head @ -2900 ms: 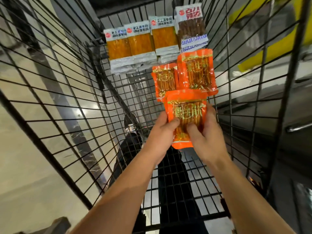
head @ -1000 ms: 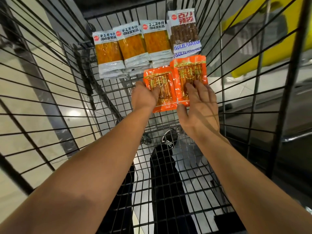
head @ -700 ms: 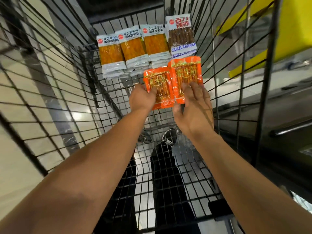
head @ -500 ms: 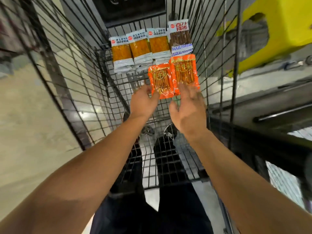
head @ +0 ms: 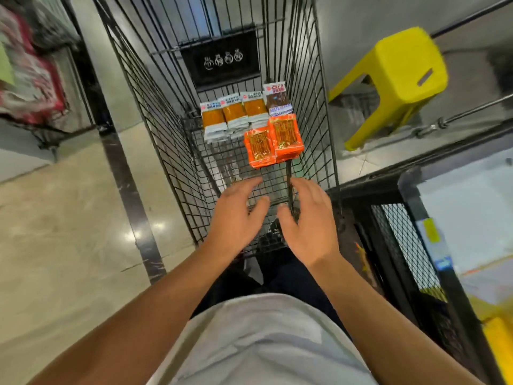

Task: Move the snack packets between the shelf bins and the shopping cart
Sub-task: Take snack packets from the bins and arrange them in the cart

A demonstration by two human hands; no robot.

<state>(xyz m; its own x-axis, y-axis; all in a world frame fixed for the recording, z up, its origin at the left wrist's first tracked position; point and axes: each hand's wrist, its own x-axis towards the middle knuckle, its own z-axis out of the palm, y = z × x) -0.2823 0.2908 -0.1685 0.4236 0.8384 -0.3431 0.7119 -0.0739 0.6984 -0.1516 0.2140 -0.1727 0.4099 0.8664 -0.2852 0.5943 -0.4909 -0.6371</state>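
Note:
Two stacks of orange snack packets lie side by side on the wire floor of the black shopping cart. Beyond them sit three white-and-amber packets in a row and a brown packet at the far right. My left hand and my right hand hover above the cart's near end, fingers loosely spread, holding nothing and apart from the packets.
A yellow plastic stool stands right of the cart. A black mesh shelf frame with a bin sits at the near right. At the far left, blurred red goods hang on a rack. Polished floor lies left of the cart.
Both hands have let go of the orange packets and pulled back toward me. The view has risen and drawn back, showing more of the cart and my shirt.

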